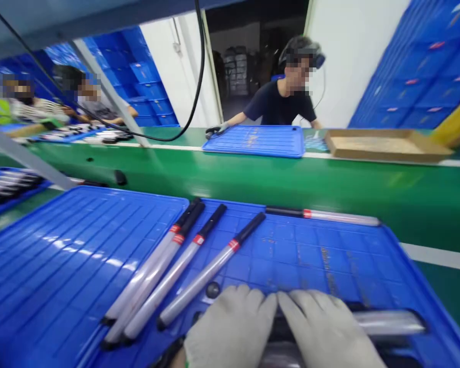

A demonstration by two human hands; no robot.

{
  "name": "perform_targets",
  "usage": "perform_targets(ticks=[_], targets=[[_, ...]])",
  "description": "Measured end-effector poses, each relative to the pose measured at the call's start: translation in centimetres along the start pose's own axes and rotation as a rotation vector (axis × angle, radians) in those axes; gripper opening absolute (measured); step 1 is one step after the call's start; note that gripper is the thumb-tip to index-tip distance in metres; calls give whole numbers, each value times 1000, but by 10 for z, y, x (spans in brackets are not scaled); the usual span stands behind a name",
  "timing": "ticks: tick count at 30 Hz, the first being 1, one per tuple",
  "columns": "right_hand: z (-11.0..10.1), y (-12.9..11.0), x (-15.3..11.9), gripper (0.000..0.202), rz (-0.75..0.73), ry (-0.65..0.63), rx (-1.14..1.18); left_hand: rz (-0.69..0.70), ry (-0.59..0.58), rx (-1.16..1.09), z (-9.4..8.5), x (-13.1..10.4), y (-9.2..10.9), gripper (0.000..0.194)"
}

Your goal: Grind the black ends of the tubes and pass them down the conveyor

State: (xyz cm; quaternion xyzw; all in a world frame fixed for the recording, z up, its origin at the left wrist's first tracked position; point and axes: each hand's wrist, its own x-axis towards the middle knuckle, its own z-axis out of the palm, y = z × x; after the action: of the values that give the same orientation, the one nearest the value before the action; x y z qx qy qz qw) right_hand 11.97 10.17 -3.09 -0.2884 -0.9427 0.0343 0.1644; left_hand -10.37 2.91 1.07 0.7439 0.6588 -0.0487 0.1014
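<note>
In white work gloves, my left hand (232, 327) and my right hand (329, 329) lie side by side over the near edge of the blue tray (287, 255), thumbs almost touching. Their fingers curl down over black-handled clear tubes; exact contact is hidden. One such tube (391, 323) sticks out to the right of my right hand. Left of my hands, several tubes (199, 281) with black handles, red bands and black end caps slant across the trays. A round black knob (213, 290) sits just beyond my left hand. Another tube (341, 217) rests along the tray's far rim.
A second blue tray (80, 245) adjoins on the left. Beyond runs a green conveyor belt (253, 179). Across it, a person (279, 102) stands by a blue lid-like tray (255, 140) and a cardboard box (387, 143). A black cable (201, 66) hangs overhead; other people work far left.
</note>
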Motion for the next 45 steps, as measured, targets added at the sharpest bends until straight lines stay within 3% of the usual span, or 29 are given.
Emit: perform_targets(ticks=[3, 6, 12, 16, 18, 20, 23, 25, 27, 30, 32, 37, 42, 45], targets=[[-21, -22, 17, 51, 150, -194, -14, 70, 61, -55, 0, -6, -1, 48], [-34, -36, 31, 46, 210, -310, -23, 170, 113, -48, -7, -9, -8, 48], [-59, -42, 54, 44, 137, -393, -91, 215, 235, 21, -8, -4, -24, 45], [-62, -37, 66, 42, 131, -354, -139, 220, 370, -34, -14, -2, -27, 42], [-61, -25, 69, 43, 134, -311, -156, 254, 504, -83, -20, -6, -29, 50], [-63, -6, 74, 56, 159, -257, -155, 227, 718, -125, -21, -12, -35, 67], [-69, 31, 89, 74, 245, -173, -166, -6, 965, -113, -12, -20, -50, 71], [-74, 53, 104, 73, 307, -150, -218, -172, 948, -38, -2, -23, -62, 65], [-75, 72, 120, 71, 351, -152, -269, -265, 824, 52, 6, -24, -71, 62], [-71, 96, 144, 69, 382, -173, -307, -286, 615, 111, 8, -21, -77, 57], [-68, 110, 159, 70, 377, -186, -328, -277, 556, 109, 6, -19, -77, 53], [-69, 134, 184, 91, 333, -185, -376, -232, 590, 106, 7, -16, -74, 49], [-75, 158, 193, 80, 277, -298, -325, -192, 615, 77, 17, -11, -79, 49], [-74, 164, 196, 88, 261, -295, -308, -218, 589, 40, 23, -9, -81, 51]])
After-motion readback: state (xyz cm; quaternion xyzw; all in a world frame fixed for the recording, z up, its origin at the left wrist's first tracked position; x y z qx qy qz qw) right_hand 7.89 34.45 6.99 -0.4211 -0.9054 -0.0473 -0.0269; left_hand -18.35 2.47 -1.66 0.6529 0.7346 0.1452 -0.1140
